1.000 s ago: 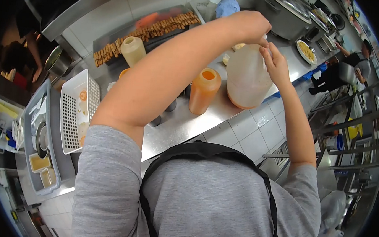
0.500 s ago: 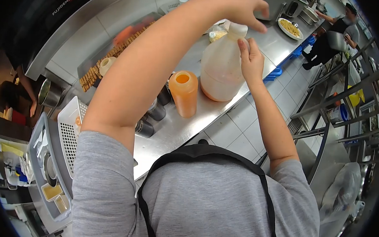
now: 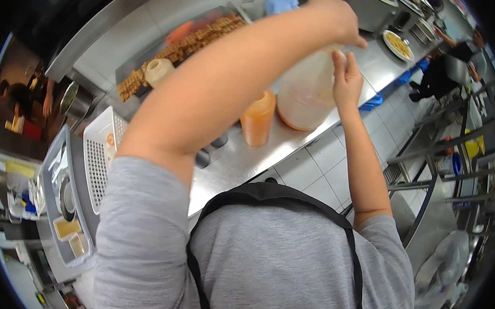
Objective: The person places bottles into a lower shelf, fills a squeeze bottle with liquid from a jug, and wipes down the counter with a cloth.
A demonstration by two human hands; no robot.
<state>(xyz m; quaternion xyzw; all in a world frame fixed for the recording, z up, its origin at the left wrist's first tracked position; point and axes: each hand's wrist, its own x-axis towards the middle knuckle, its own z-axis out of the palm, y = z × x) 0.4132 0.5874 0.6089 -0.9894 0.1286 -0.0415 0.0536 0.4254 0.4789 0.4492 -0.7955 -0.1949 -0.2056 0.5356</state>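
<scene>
A large translucent plastic jug [image 3: 306, 96] stands on the steel counter with a little orange liquid at its base. My right hand [image 3: 349, 84] grips its upper right side, near the neck. Reaching across from the left, my left hand [image 3: 334, 18] is bent down over the jug's top, its fingers closed where the cap sits; the hand hides the cap and motion blurs it slightly. An orange squeeze bottle [image 3: 257, 121], without a top, stands just left of the jug, partly behind my left forearm.
An open cream bottle [image 3: 159, 72] stands by a tray of brown cut pieces [image 3: 201, 38]. Dark containers [image 3: 202, 158] sit under my left arm. A white perforated basket [image 3: 97, 162] and grey bin [image 3: 66, 200] lie left. Beyond are a food plate [image 3: 398, 46] and a person [image 3: 448, 67].
My left hand has come down from above the jug onto its cap, fingers now bent rather than spread. My right hand stays on the jug. The whole view has shifted slightly.
</scene>
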